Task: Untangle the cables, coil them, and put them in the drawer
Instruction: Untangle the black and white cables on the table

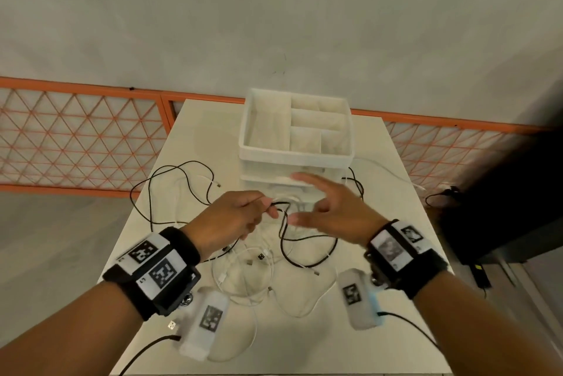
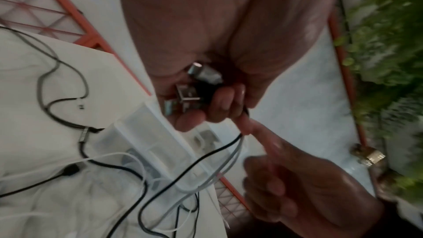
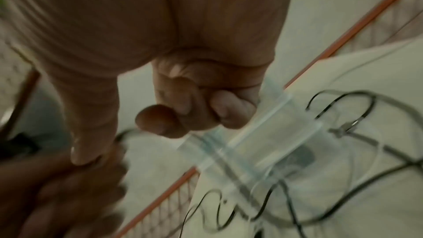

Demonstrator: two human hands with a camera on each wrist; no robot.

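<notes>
Lying in a loose tangle across the middle of the table [image 1: 380, 223], the cables [image 1: 259, 266] are thin black and white leads, light and limp by the look of them, so they should bend freely but snag where loops cross. The metal plugs are the firm parts and look like the surest places to hold. The left hand [image 1: 231, 217] already grips several plug ends bunched in its curled fingers [image 2: 219, 104], with black and white leads trailing down from it. The right hand [image 1: 332, 214] hovers just beside it, fingers spread, holding nothing. The white drawer unit [image 1: 297, 156] stands at the far side, beyond both hands. No brand or readable writing shows; the wristbands carry only square coded markers.
</notes>
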